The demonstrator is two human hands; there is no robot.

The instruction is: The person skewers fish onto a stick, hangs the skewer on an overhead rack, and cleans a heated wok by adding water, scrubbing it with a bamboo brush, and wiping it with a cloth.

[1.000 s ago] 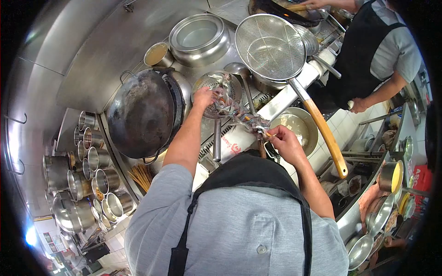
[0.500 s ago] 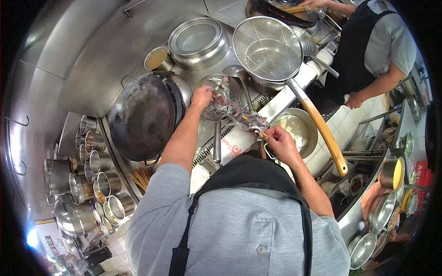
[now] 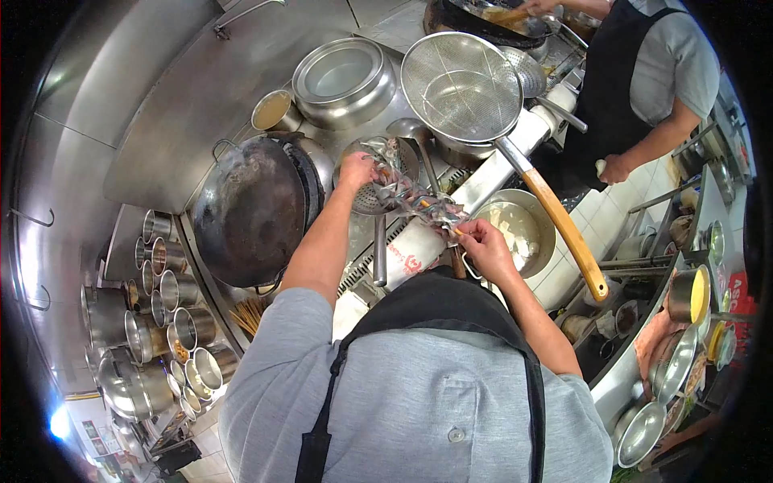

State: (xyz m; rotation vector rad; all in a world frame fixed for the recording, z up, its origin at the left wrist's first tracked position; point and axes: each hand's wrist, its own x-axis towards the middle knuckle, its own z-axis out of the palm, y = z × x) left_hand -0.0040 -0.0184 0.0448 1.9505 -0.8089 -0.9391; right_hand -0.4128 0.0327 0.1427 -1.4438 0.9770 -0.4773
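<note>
Far left, lower: metal containers, grouped. Left of center: one dark wok, broad. Center, upper: left hand, fingers curled around the upper end of a glossy grey-and-pink bundle; fingertips partly hidden. Beneath: perforated ladle, its bowl partly covered by the bundle, which slants down to center right, contents indistinct. At its lower end: right hand, thumb and fingers pinching it beside an orange piece. Adjacent, right: pot of pale pieces. Above: mesh strainer, long wooden handle. Upper right: co-worker, dark apron. Step in hand, as judged: bundle supported at both ends. Next move, as judged: calls for coordinated hands and a secure right-hand pinch, lest the loose-looking middle sag.
</note>
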